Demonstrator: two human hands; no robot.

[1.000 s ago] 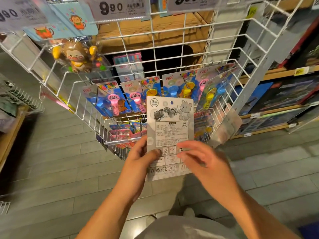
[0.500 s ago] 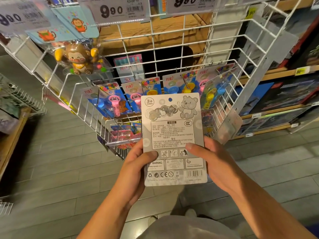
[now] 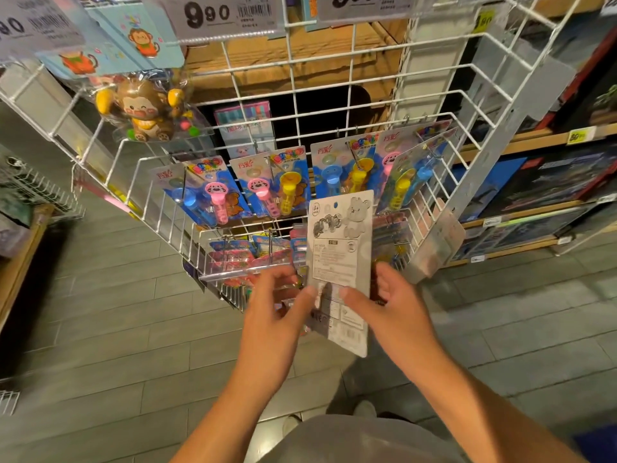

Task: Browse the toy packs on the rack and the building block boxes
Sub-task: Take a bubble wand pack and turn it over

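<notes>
The left hand [image 3: 277, 305] is held at about seven o'clock from the frame's centre, its thumb tip pressed onto the printed back of a toy pack [image 3: 339, 262] while the fingers appear to curl behind the card; blur makes the far side of that grip hard to read. The right hand [image 3: 390, 305] is at five o'clock, thumb laid on the same card face, fingers spread loosely behind its right edge. The pack is thus pinched from both sides and kept upright, back turned to the viewer, probably so that the label text can be read. It is held just in front of the white wire rack [image 3: 460, 95], overlapping the lower row. Beyond it, at twelve o'clock, bubble-wand packs [image 3: 277, 182] are hung face-out on hooks so their colours sell them. At ten o'clock a monkey toy [image 3: 143, 111] is hung under a price tag [image 3: 220, 15]. At three o'clock, building block boxes [image 3: 551, 178] are stood on wooden shelves, not yet visited.
</notes>
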